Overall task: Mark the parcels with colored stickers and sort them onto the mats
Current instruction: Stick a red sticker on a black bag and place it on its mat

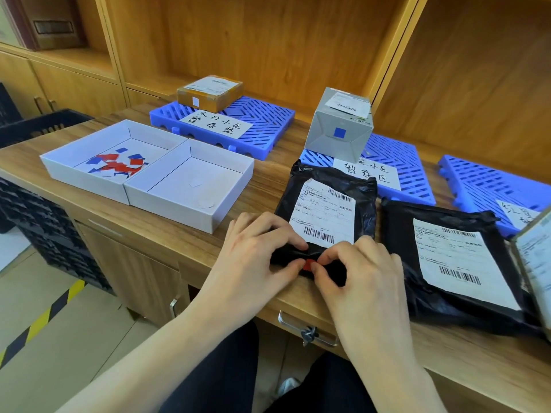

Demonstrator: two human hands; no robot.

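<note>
A black bag parcel [334, 186] with a white shipping label lies on the desk in front of me. My left hand [256, 254] grips its near edge. My right hand [360, 272] pinches a small red sticker [308, 264] at that same edge, between both hands. A second black bag parcel [447, 263] lies to the right. A brown box [208, 92] carrying a white sticker sits on the far blue mat [259, 126]. A grey box [340, 126] carrying a blue sticker stands on the middle blue mat [399, 162]. A third blue mat [489, 186] lies at right.
A white tray [89, 162] holds several red and blue stickers; the adjoining white tray [190, 186] holds a few white scraps. Another parcel's edge [533, 263] shows at the far right. Wooden shelves rise behind the desk. Black crates stand at left.
</note>
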